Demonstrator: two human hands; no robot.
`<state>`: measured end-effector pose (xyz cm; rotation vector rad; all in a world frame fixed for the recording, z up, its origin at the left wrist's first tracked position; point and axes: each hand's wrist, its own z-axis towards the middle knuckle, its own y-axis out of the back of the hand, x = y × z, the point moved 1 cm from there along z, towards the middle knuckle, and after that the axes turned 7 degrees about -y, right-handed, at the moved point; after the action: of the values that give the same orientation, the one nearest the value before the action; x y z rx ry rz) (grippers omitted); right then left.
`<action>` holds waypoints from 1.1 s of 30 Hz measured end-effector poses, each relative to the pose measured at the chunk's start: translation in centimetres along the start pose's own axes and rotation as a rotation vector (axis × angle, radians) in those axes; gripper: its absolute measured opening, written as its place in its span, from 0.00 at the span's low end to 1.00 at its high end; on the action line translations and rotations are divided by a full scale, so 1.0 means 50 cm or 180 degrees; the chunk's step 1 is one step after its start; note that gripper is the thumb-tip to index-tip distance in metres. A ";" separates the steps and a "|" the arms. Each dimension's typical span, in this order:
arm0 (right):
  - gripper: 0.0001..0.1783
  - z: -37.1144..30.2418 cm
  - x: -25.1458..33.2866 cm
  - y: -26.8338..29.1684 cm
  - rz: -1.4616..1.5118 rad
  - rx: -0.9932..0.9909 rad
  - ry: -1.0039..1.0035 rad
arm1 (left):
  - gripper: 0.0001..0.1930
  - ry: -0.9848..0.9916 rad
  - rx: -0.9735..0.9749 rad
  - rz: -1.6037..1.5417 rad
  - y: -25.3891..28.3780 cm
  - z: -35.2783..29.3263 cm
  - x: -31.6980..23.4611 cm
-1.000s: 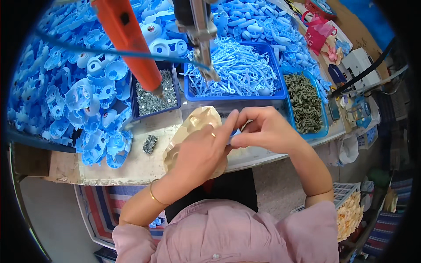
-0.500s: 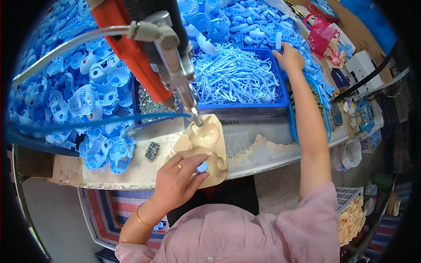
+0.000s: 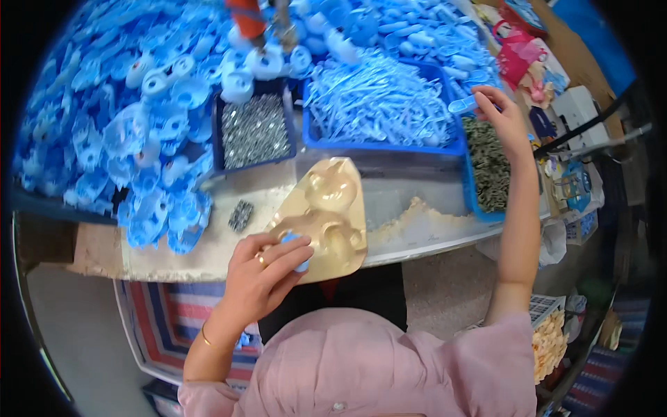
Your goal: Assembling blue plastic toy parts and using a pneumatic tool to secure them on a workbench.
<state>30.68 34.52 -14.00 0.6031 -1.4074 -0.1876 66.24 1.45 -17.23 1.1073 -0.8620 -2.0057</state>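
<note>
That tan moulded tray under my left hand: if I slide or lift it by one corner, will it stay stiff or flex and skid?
The tan moulded tray looks thin and glossy, so it would probably flex if lifted by a corner. Its lower edge overhangs the workbench, so a push toward you might tip it off. The left hand presses a small blue part onto it, which likely steadies it.

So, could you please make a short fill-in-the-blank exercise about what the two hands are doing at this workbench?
1. The left hand presses a small blue part against a ____-coloured mould on the bench edge.
2. The right hand holds a small light-blue plastic piece above the bins, and this hand is raised ____ than the left hand.
3. The dark blue tray of small metal screws lies to the ____ of the big blue bin of light-blue sticks.

Missing words: tan; higher; left
</note>
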 end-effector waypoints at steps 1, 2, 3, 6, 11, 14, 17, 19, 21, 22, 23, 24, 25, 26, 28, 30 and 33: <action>0.12 -0.046 0.038 -0.031 0.0036 0.0280 0.0178 | 0.23 -0.0083 0.0058 -0.0015 0.000 -0.006 0.000; 0.11 -0.098 0.075 -0.076 0.0231 0.0562 0.0059 | 0.22 -0.0151 0.0112 -0.0024 -0.004 -0.016 0.008; 0.10 -0.139 0.094 -0.118 0.0260 0.0973 0.0151 | 0.21 -0.0130 0.0183 -0.0093 -0.001 -0.034 0.006; 0.06 -0.279 0.140 -0.234 -0.0179 0.1454 0.1014 | 0.22 -0.0127 0.0331 0.0087 -0.014 -0.060 0.022; 0.15 -0.384 0.097 -0.340 -0.1195 0.1315 0.2466 | 0.16 -0.0125 0.0262 0.0116 -0.026 -0.084 0.029; 0.15 -0.397 0.096 -0.361 -0.1485 0.1282 0.2952 | 0.17 -0.0214 0.0169 0.0103 -0.056 -0.100 0.045; 0.14 -0.401 0.095 -0.366 -0.1467 0.1466 0.2869 | 0.18 -0.0202 -0.0176 0.0263 -0.035 -0.107 0.035; 0.14 -0.406 0.101 -0.363 -0.1487 0.1539 0.2812 | 0.18 -0.0045 -0.0706 0.0705 -0.010 -0.118 0.042; 0.12 -0.409 0.116 -0.357 -0.1191 0.1368 0.2568 | 0.18 0.0392 -0.1307 0.1456 0.018 -0.153 0.101; 0.12 -0.408 0.112 -0.359 -0.1210 0.1361 0.2571 | 0.17 0.0755 -0.1334 0.1652 0.037 -0.150 0.124; 0.11 -0.403 0.111 -0.362 -0.1140 0.1295 0.2461 | 0.16 0.1136 -0.1353 0.1881 0.063 -0.147 0.137; 0.10 -0.399 0.111 -0.365 -0.1073 0.1227 0.2348 | 0.16 0.1142 -0.1364 0.1903 0.076 -0.155 0.154; 0.10 -0.397 0.112 -0.370 -0.1054 0.1232 0.2380 | 0.15 0.1097 -0.1205 0.1939 0.084 -0.167 0.173; 0.09 -0.398 0.114 -0.374 -0.1016 0.1227 0.2347 | 0.14 0.1055 -0.1043 0.1967 0.089 -0.178 0.189; 0.08 -0.399 0.114 -0.378 -0.0989 0.1217 0.2313 | 0.12 0.0840 -0.1056 0.1870 0.097 -0.183 0.208; 0.09 -0.400 0.111 -0.378 -0.1003 0.1199 0.2335 | 0.10 0.0835 -0.1148 0.1473 0.113 -0.174 0.210; 0.07 -0.400 0.117 -0.374 -0.0923 0.1240 0.2307 | 0.08 0.0869 -0.0974 0.1446 0.143 -0.175 0.206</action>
<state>55.07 21.80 -19.13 1.0716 -0.6465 0.0816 71.47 -12.69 -19.60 0.8882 -0.5766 -1.5071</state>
